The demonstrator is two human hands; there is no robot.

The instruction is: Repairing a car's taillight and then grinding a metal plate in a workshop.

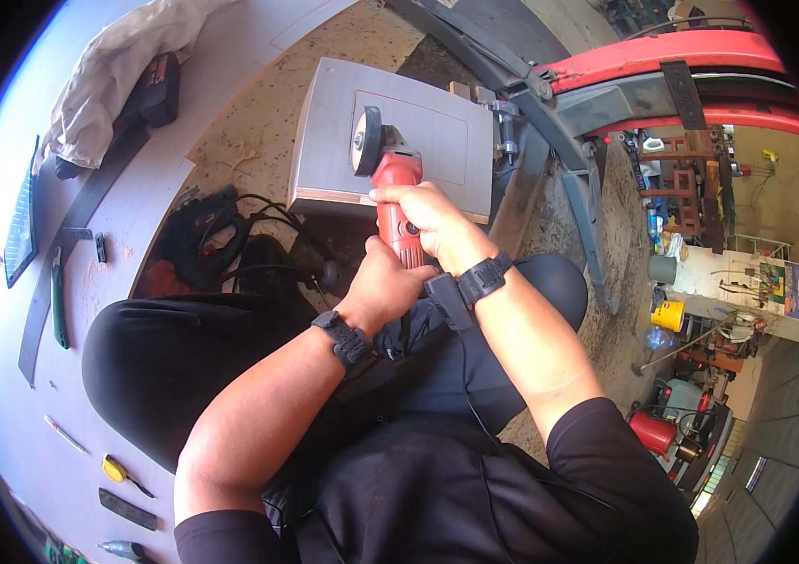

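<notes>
Both my hands are closed around a red angle grinder (395, 211) with a dark disc (367, 141) at its far end. My left hand (380, 285) wraps the rear of the body. Further forward, my right hand (429, 221) grips near the head, its thumb across the top. Beyond the grinder lies a pale grey wooden panel or box (329, 108) with a thin rectangle outlined on its face. The disc stands over that face; whether it touches cannot be made out. A black cord runs down beside my right wrist.
On the left, a pale board (150, 324) bears a green-handled knife (58, 305), a triangular square (23, 221), a yellow tape measure (115, 468) and a cloth (108, 89). A dark power tool (197, 235) with cables lies by my knee. Grey and red metal frames (597, 216) stand at right.
</notes>
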